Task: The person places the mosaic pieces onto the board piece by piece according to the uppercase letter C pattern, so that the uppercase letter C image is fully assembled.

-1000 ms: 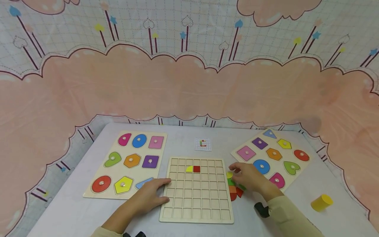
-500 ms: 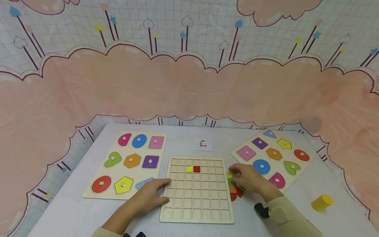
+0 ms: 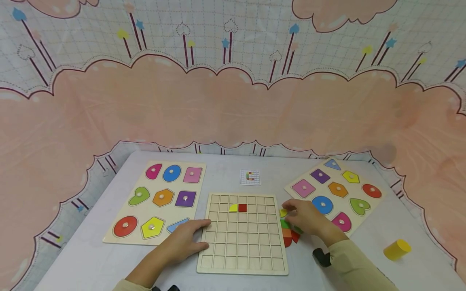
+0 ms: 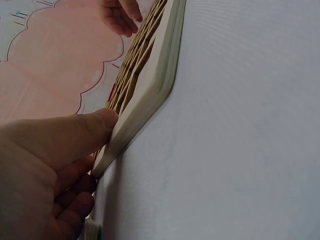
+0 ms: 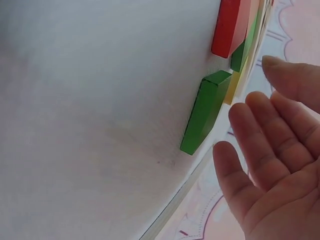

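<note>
My left hand [image 3: 183, 241] rests at the left edge of a wooden grid board [image 3: 242, 266], thumb and fingertips touching its rim; the left wrist view shows the thumb [image 4: 85, 137] on that edge. A yellow quarter-round piece [image 3: 233, 208] and a red square [image 3: 242, 207] sit side by side in the grid. Right of the board, my right hand [image 3: 306, 218] hovers with bent fingers over loose pieces, its fingertips at a yellow piece [image 3: 283, 212]. Beside the hand in the right wrist view are a green block [image 5: 204, 114] and a red block [image 5: 230, 30].
A small pattern card [image 3: 250, 177] lies behind the board. Knobbed shape puzzles flank it, one on the left [image 3: 145, 214] and a turned one on the right [image 3: 349, 206]. A yellow cylinder [image 3: 397, 249] lies at the far right. Orange pieces [image 3: 287, 233] are among the loose ones.
The yellow piece at the right fingertips has shifted slightly and shows a different outline. The right fingers moved a little; the left hand and board stayed in place.
</note>
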A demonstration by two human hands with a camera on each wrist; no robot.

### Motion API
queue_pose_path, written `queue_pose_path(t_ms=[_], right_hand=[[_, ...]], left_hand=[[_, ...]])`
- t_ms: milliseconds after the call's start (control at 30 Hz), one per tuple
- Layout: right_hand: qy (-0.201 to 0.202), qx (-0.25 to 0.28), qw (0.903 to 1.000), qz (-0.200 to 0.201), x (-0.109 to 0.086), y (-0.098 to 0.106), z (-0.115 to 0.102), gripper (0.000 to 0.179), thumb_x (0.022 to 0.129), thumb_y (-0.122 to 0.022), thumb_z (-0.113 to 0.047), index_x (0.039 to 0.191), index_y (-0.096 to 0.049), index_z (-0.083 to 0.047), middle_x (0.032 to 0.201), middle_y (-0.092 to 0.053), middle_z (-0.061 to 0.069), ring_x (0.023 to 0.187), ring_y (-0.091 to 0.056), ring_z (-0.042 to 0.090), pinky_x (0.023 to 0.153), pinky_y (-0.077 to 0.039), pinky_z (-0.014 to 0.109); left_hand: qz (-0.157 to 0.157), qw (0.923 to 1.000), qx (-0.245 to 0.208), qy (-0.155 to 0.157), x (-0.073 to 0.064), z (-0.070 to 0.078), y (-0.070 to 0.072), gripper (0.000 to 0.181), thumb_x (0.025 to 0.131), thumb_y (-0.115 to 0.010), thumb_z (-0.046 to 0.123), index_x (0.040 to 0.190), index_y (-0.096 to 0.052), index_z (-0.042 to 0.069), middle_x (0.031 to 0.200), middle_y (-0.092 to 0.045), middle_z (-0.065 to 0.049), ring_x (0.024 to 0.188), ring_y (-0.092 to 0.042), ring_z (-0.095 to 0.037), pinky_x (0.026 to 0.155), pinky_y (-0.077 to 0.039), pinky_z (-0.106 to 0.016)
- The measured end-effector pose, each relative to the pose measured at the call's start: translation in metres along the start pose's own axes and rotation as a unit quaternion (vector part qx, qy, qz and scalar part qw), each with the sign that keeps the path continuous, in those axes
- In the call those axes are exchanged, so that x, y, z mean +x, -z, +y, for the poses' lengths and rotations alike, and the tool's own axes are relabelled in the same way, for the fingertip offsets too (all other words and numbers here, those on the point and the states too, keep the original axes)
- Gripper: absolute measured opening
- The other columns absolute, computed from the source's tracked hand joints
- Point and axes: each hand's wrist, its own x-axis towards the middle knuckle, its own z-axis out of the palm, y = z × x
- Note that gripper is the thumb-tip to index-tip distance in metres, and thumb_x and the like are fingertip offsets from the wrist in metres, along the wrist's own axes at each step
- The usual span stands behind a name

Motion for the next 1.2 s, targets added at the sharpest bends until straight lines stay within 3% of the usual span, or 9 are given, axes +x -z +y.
queue_pose_path(t_ms=[833, 1200], right_hand=[[-0.006, -0.001, 1.0000, -0.002, 0.013, -0.003, -0.004, 0.040, 0.089, -0.072, -0.006, 0.128, -0.064, -0.002, 0.125, -0.066, 0.014, 0.119, -0.060, 0.036, 0.098, -0.052, 0.049], [-0.009, -0.019, 0.9998, 0.003, 0.017, -0.004, -0.001, 0.037, 0.088, -0.073, -0.005, 0.124, -0.065, -0.001, 0.112, -0.068, 0.007, 0.106, -0.062, 0.027, 0.091, -0.056, 0.044]], left_hand=[[-0.001, 1.0000, -0.002, -0.002, -0.001, -0.001, -0.001, 0.058, 0.085, -0.081, 0.021, 0.137, -0.059, 0.007, 0.139, -0.058, -0.008, 0.133, -0.048, -0.034, 0.110, -0.038, -0.054], [-0.003, 1.0000, -0.003, 0.001, 0.000, -0.001, -0.001, 0.058, 0.085, -0.080, 0.020, 0.137, -0.059, 0.006, 0.140, -0.057, -0.009, 0.133, -0.048, -0.034, 0.110, -0.038, -0.054]])
